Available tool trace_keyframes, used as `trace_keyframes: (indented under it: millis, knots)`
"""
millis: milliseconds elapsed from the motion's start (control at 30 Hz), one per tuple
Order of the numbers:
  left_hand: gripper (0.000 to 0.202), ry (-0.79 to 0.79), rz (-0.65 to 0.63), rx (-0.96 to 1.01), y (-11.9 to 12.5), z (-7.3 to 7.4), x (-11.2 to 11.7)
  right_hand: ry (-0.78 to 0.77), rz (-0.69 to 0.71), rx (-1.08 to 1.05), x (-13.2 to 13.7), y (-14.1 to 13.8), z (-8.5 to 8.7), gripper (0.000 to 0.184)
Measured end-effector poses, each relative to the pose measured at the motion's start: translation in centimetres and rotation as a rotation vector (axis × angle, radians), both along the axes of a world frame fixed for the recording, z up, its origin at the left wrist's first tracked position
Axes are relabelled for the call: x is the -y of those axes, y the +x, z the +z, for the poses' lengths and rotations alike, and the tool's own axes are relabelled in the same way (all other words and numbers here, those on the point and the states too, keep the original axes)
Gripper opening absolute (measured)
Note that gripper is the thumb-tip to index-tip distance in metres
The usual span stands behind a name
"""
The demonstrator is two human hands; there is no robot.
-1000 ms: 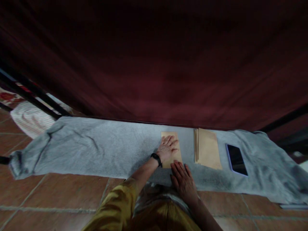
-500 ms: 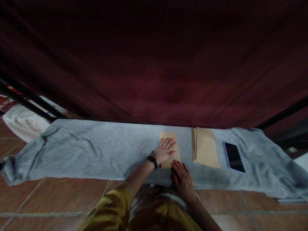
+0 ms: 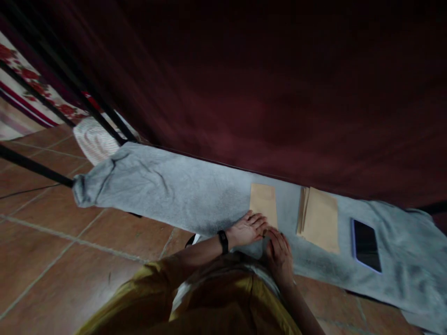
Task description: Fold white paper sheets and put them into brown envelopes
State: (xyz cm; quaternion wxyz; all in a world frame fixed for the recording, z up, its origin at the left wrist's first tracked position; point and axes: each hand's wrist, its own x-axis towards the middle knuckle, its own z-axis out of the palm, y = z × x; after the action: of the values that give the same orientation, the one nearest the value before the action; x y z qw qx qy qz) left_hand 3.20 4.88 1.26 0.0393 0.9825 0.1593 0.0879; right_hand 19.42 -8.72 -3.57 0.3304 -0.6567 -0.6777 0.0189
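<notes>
A narrow piece of brown paper [image 3: 263, 200] lies flat on the grey cloth, its lower edge partly hidden by my hands. My left hand [image 3: 245, 230], with a dark band on the wrist, is turned partly palm up over that lower edge, fingers stretched out and holding nothing. Bent fingers of my right hand [image 3: 279, 253] are at the paper's lower right corner and seem to pinch it, where a small darker bit shows. To the right rests a stack of wider brown papers [image 3: 320, 218], slightly fanned at its left side.
A phone [image 3: 366, 245] with a purple edge lies right of the stack. The grey cloth [image 3: 195, 190] covers a long low surface above a tiled floor [image 3: 87, 270]. Dark red fabric [image 3: 244, 116] hangs behind it. Black bars [image 3: 38, 168] and a striped cloth [image 3: 96, 139] are at the left.
My left hand has slid down off the middle of the paper and turned over. The right fingers have curled at the lower corner. The view has tilted and swung left.
</notes>
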Motion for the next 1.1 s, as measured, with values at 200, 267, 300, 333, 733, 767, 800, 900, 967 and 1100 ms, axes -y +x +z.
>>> trace_keyframes:
  millis: [200,267,300,333,733,767,800,900,967,1100]
  knots:
    - [0.036,-0.002,-0.032,-0.036,0.3,0.7,1.0,0.048,-0.01,0.043,0.0,0.1,-0.4,0.048]
    - [0.038,-0.006,-0.041,-0.032,0.2,0.7,1.4,0.051,-0.018,0.058,0.0,0.1,-0.6,0.048]
    - [0.038,-0.007,-0.045,-0.027,0.1,0.6,1.5,0.05,-0.02,0.069,0.0,0.2,-0.8,0.049]
    - [0.039,-0.008,-0.049,-0.022,0.0,0.6,1.7,0.046,-0.019,0.083,0.1,0.2,-0.9,0.049]
    - [0.045,-0.702,0.278,0.304,-3.1,-0.4,2.6,0.016,-0.086,-0.015,-1.0,-0.3,0.5,0.044]
    - [0.036,-0.782,0.391,0.419,-3.0,-0.3,2.5,0.027,-0.129,-0.029,-1.2,-0.5,0.5,0.042]
    - [0.028,-0.853,0.485,0.512,-2.7,-0.2,2.4,0.032,-0.175,-0.032,-1.5,-0.8,0.4,0.041]
    - [0.031,-1.092,0.688,0.696,-1.8,0.8,1.7,-0.006,-0.293,0.012,-2.3,-1.8,0.4,0.039]
    - [0.044,-1.29,0.785,0.726,-1.4,1.3,1.1,-0.04,-0.353,0.036,-2.7,-2.5,0.5,0.04]
    - [0.059,-1.494,0.952,0.697,-1.3,1.3,-0.2,-0.106,-0.383,0.024,-3.1,-2.9,0.8,0.039]
